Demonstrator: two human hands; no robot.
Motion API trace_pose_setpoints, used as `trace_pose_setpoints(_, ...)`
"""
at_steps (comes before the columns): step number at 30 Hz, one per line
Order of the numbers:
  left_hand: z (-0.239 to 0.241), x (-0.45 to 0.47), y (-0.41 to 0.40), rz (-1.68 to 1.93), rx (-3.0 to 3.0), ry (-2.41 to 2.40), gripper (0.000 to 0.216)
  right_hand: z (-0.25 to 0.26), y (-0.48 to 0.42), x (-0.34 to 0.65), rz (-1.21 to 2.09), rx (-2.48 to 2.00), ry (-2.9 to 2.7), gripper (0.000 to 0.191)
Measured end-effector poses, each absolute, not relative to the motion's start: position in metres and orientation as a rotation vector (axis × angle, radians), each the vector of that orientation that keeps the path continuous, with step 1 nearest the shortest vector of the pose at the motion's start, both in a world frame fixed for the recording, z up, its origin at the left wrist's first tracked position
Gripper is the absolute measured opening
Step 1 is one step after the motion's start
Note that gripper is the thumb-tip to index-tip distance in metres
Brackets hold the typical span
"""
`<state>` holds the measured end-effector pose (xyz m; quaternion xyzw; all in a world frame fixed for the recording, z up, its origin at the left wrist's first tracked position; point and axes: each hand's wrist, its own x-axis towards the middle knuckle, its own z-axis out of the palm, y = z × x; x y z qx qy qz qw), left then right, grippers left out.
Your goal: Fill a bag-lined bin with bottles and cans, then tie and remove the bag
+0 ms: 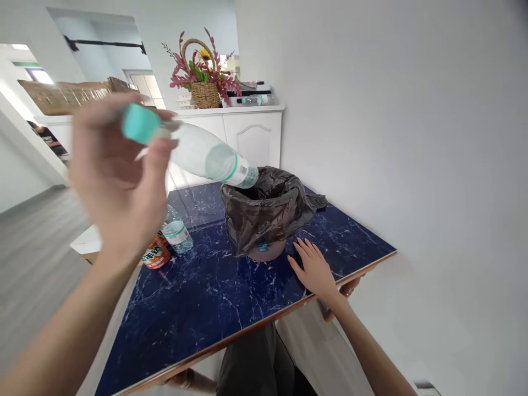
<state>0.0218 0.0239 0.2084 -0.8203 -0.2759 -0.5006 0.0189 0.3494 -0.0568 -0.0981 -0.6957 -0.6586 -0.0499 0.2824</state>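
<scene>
Raised at the left, my left hand grips a clear plastic bottle by its neck, just below the teal cap. The bottle slants down to the right, with its base at the opening of a bin lined with a black plastic bag. The bag's folds hide most of the bin and its inside. My right hand lies flat, fingers spread, on the dark blue marbled table beside the bin. Blur softens the left hand and the cap.
On the table's left stand another clear bottle and an orange-red container, partly behind my left wrist. A white cabinet behind holds a flower basket and a lying bottle. A grey wall borders the right.
</scene>
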Motion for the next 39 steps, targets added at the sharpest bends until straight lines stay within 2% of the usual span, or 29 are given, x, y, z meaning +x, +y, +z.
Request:
trace_pose_setpoints(3,0.217,0.079,0.022,-1.754,-2.562,-0.723,0.039,-0.098,-0.056,0.351,-0.118,-1.863,-1.765,0.065)
trace_pose_setpoints(6,0.210,0.102,0.038,-1.675,-2.720,-0.678,0.033,-0.098,-0.056,0.351,-0.108,-1.857,-1.764,0.065)
trace_pose_setpoints(11,0.194,0.098,0.049,-1.271,-2.939,-0.798,0.035,-0.095,-0.057,0.351,-0.080,-1.858,-1.761,0.067)
trace_pose_setpoints(18,0.177,0.073,0.014,-1.436,-2.717,-0.868,0.034,-0.094,-0.057,0.351,-0.094,-1.863,-1.763,0.063)
trace_pose_setpoints(24,0.113,0.030,-0.024,-1.601,-2.631,-1.187,0.025,-0.097,-0.058,0.352,-0.120,-1.854,-1.760,0.060)
trace_pose_setpoints(31,0.010,-0.042,-0.067,-1.126,-2.906,-1.760,0.041,-0.097,-0.060,0.350,-0.137,-1.835,-1.755,0.057)
trace_pose_setpoints(39,0.002,-0.065,-0.062,-1.158,-2.911,-1.991,0.050,-0.093,-0.060,0.352,-0.113,-1.831,-1.761,0.055)
